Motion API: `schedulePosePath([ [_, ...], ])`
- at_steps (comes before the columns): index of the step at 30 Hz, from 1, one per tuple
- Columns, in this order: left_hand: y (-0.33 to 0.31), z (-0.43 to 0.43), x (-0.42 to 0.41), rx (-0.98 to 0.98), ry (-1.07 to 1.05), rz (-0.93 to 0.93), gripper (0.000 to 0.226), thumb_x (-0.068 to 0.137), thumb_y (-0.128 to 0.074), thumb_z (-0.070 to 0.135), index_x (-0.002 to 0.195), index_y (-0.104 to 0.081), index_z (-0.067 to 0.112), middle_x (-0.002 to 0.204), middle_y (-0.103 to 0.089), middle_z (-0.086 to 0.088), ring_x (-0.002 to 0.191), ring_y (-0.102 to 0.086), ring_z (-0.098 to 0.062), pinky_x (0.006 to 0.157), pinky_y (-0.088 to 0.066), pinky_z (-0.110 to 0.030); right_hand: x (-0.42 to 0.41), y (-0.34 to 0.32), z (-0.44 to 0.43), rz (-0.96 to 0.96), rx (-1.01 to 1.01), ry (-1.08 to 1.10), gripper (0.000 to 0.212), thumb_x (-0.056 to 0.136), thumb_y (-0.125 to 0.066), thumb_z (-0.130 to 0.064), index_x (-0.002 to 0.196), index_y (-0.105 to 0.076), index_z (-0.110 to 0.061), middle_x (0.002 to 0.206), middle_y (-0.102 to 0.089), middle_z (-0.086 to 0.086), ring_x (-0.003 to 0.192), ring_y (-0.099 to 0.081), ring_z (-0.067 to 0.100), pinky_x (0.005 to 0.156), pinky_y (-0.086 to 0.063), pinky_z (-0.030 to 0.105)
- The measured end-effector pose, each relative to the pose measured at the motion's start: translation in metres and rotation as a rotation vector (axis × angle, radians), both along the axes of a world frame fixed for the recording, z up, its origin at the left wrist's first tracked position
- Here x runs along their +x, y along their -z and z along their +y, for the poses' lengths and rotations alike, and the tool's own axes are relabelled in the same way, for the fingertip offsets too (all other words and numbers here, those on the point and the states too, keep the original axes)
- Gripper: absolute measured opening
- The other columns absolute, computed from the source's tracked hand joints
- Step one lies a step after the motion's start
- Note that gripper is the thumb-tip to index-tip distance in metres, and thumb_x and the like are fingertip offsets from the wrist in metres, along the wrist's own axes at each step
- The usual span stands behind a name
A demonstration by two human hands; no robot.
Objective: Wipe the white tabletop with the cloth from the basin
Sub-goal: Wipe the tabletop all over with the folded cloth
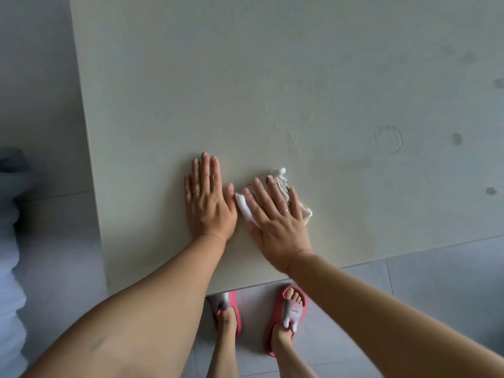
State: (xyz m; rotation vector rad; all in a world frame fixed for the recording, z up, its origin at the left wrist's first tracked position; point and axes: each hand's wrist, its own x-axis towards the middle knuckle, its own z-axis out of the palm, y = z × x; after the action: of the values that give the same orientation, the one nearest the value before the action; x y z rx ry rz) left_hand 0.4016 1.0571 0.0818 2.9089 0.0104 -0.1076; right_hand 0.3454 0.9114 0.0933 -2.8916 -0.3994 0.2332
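pale, off-white tabletop fills most of the head view, its near edge running just above a person's feet and its left edge bordering a grey tiled floor. damp streaks, a ring mark and several dark spots show on the right part of the surface. two bare forearms reach in from below. the left hand lies flat, palm down, on the bare tabletop, its four fingers straight and close together, the thumb angled out toward the cloth; a gold ring sits on one finger. the right hand presses flat on a crumpled white cloth just beside the left hand, fingers straight and slightly spread over the fabric, not curled around it; it too wears a thin ring. the cloth sits on the tabletop near the front edge, bunched edges showing beyond the fingertips and to both sides of the hand. pink slippers stand on the floor under the table's edge. a blurred dark and pale shape at the far left cannot be made out.
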Motion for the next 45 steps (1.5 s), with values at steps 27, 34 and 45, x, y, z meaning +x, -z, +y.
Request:
schedulePosePath([
  [27,-0.006,0.000,0.002,0.054,0.004,0.070,0.067,0.085,-0.037,0.029,0.148,-0.026,0.007,0.156,-0.023,-0.011,0.145,-0.019,-0.026,0.117,-0.012,-0.040,0.130,0.001,-0.029,0.048,0.052,0.662,0.061,0.096,-0.036,-0.038,0.150,-0.013,-0.025,0.160,-0.004,0.004,0.147,0.003,0.022,0.114,0.010,0.047],
  [34,-0.007,0.001,0.003,0.041,0.017,0.079,0.063,0.089,-0.033,0.032,0.145,-0.032,0.003,0.153,-0.030,-0.014,0.142,-0.025,-0.030,0.115,-0.018,-0.044,0.119,0.005,-0.014,0.000,-0.028,-0.153,0.056,0.094,-0.037,-0.044,0.147,-0.027,-0.028,0.157,-0.021,0.001,0.145,-0.011,0.022,0.116,-0.007,0.048],
  [45,-0.008,-0.002,0.002,0.071,-0.001,0.092,0.067,0.083,-0.038,0.027,0.146,-0.029,0.004,0.155,-0.025,-0.015,0.144,-0.019,-0.028,0.116,-0.019,-0.046,0.155,0.002,0.011,0.038,0.050,0.303,0.062,0.093,-0.036,-0.041,0.150,-0.015,-0.027,0.159,-0.008,0.003,0.147,0.001,0.025,0.115,0.007,0.049],
])
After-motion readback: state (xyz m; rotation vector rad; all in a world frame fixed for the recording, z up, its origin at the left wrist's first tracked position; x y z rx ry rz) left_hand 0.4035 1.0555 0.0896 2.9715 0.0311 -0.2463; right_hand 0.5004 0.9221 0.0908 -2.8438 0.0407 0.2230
